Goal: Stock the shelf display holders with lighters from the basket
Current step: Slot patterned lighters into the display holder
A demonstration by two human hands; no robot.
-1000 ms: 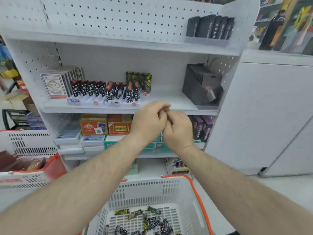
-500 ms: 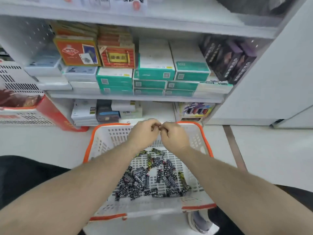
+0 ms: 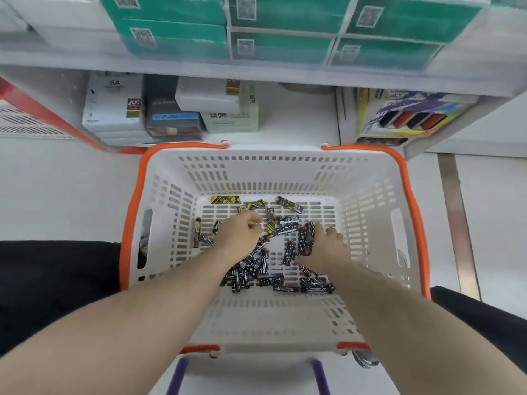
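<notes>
A white basket with an orange rim stands on the floor in front of me. Several black patterned lighters and a few yellow-black ones lie loose on its bottom. My left hand hovers over the pile with its fingers curled into a fist; no lighter shows in it. My right hand is down in the pile and grips a small bunch of black star-patterned lighters against its palm. The shelf display holders are out of view.
The bottom shelf just beyond the basket holds white and dark boxes and a colourful display pack. Green cartons fill the shelf above. A second orange-rimmed basket sits far left. My dark-clad knees flank the basket.
My view dropped from the lighter shelf to the basket. Both hands, joined at shelf height, came down, parted and went into the basket; my right hand took hold of lighters.
</notes>
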